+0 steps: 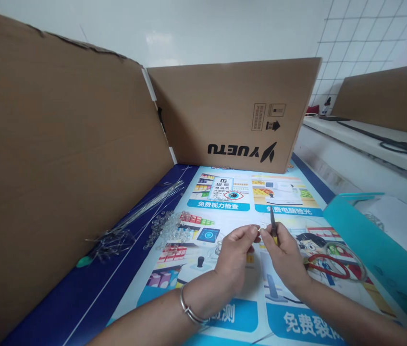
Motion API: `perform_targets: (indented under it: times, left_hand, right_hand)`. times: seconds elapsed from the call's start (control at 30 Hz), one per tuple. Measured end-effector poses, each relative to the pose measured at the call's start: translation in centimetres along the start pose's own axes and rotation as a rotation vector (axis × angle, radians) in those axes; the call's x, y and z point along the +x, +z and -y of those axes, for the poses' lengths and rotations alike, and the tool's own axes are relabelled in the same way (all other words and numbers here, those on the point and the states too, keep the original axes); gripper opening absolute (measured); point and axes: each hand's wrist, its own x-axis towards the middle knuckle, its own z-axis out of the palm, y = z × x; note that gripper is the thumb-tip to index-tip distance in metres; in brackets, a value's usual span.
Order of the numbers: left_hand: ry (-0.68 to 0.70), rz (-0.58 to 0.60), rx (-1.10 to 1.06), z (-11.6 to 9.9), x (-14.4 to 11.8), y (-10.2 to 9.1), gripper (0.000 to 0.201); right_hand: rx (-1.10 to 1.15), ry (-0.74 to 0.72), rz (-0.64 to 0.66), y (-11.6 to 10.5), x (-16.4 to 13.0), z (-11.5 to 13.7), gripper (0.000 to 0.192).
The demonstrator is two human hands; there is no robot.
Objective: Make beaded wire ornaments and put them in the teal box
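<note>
Your left hand [234, 250] pinched something tiny [259, 231]; your right hand [285, 252] gripped a tool [273, 220], right of beads [174, 227]. Fitting seemed underway, likely needing steady alignment next.

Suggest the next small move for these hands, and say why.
I'd probably hold the left hand steady and tilt the pointed tool toward where the two hands meet. The right hand grips that tool with its dark tip directed away from the meeting point, and the digits of both hands come together there; whatever lies between them is too small to tell.
</note>
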Motion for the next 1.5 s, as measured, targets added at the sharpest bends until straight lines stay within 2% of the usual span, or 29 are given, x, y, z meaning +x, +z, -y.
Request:
perform_targets:
  times: [0.13,0.3,0.4,0.5,0.57,0.77,1.17,1.37,1.5]
  left_hand:
    - [0.046,0.031,0.059,-0.5,0.1,-0.1,0.030]
    - [0.135,0.102,0.124,-2.4,0.7,-0.8,0.025]
    - [0.092,0.131,0.136,-3.6,1.6,-1.7,0.027]
    - [0.030,0.185,0.168,-4.2,2.5,-2.7,0.027]
    - [-0.004,0.209,0.190,-4.3,2.9,-3.1,0.027]
    - [-0.055,0.290,0.228,-4.1,3.2,-3.2,0.024]
    - [-0.103,0.312,0.275,-4.1,3.0,-3.0,0.026]
    - [-0.120,0.314,0.299,-4.1,3.0,-2.9,0.027]
    - [-0.140,0.317,0.306,-4.0,3.0,-3.0,0.027]
  right_hand:
    - [-0.013,-0.012,0.065,0.2,-0.7,0.4,0.017]
    - [-0.138,-0.103,0.154,-0.6,-0.5,-0.2,0.015]
    - [-0.307,-0.258,0.129,-1.8,0.5,-1.6,0.015]
    - [-0.518,-0.503,0.055,-3.1,1.6,-3.1,0.015]
    - [-0.676,-0.643,0.056,-3.9,2.1,-3.6,0.016]
    - [-1.037,-0.850,0.132,-5.2,2.4,-3.8,0.019]
    - [-1.192,-1.010,0.175,-5.8,2.3,-2.9,0.022]
    - [-1.155,-1.117,0.076,-5.6,2.4,-3.0,0.018]
    - [-1.147,-1.143,0.061,-5.5,2.5,-3.0,0.018]
